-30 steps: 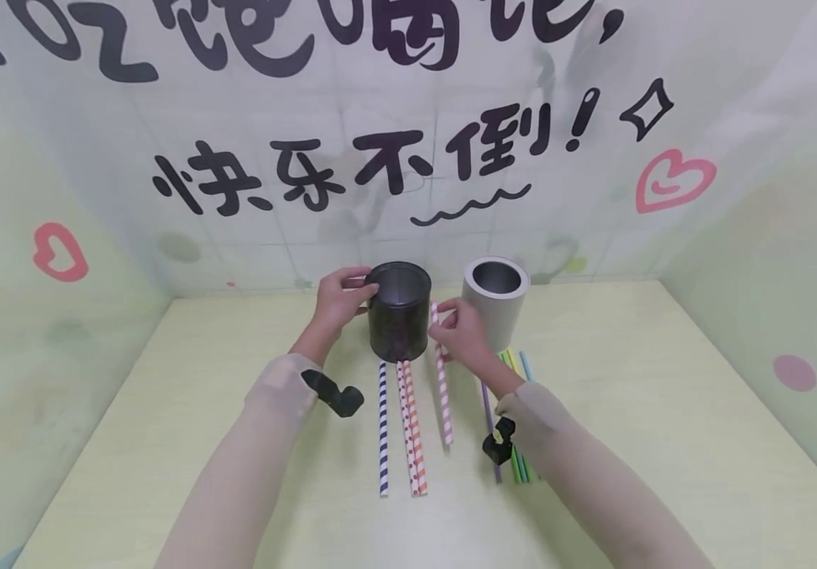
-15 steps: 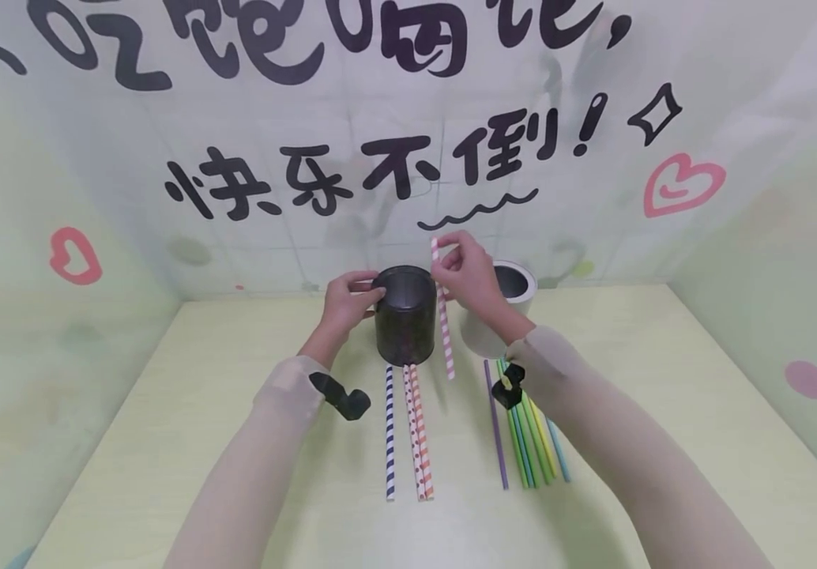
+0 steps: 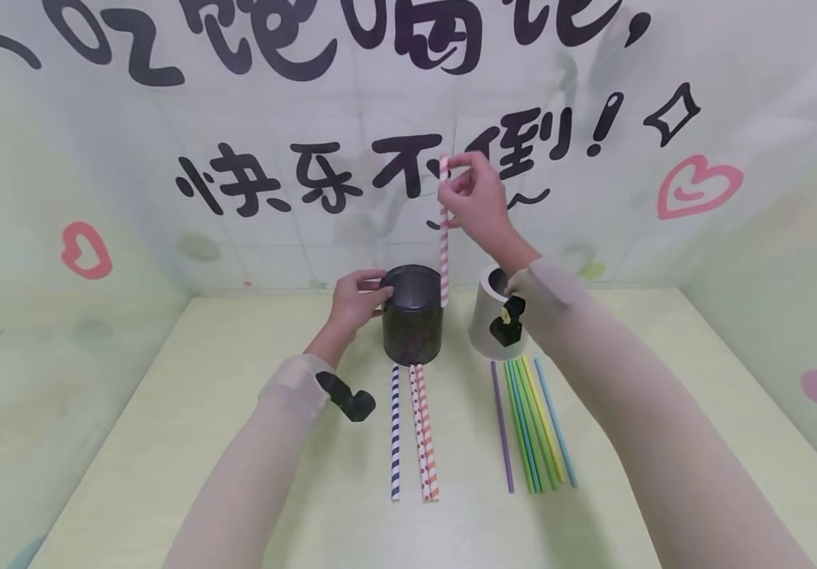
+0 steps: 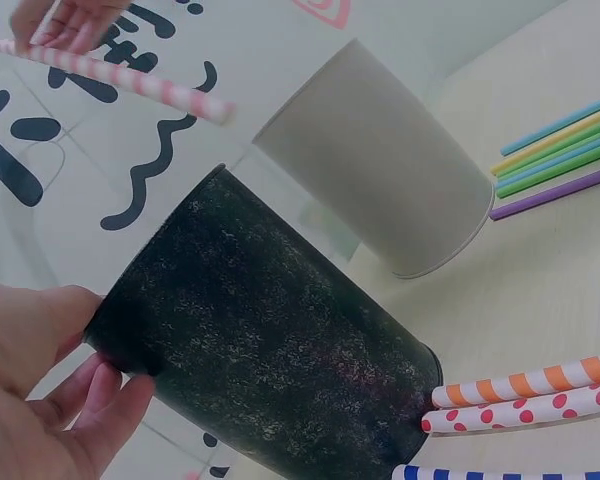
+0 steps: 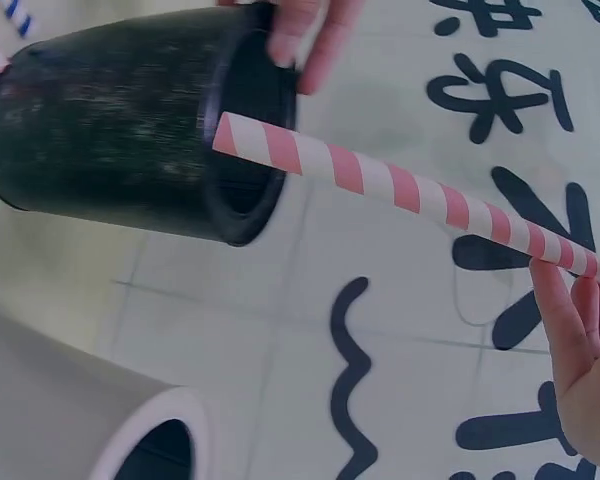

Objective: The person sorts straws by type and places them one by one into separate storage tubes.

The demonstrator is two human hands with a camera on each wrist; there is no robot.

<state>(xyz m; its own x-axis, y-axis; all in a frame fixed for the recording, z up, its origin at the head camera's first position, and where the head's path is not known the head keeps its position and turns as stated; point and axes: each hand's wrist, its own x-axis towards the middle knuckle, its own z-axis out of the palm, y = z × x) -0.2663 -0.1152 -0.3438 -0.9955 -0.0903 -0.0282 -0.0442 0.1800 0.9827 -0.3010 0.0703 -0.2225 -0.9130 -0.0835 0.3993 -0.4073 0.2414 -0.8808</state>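
Higher than half a second ago, the right hand (image 3: 478, 196) and the pink-striped straw (image 3: 444, 237) stand at one o'clock from the black cup (image 3: 412, 336), the straw's lower end now level with the rim rather than near the base. That lift looks like enough for the straw to clear the cup; whether its tip is over the mouth, I cannot tell. The right hand's grip pinches the straw's upper half, while the left hand (image 3: 357, 302) holds the rim at nine o'clock, as before. Plain straws (image 3: 527, 427) at four o'clock, fully visible now, lie on the tabletop (image 3: 167, 442); at three o'clock, the wrist camera (image 3: 508, 322) partly hides the white cup (image 3: 481, 324).
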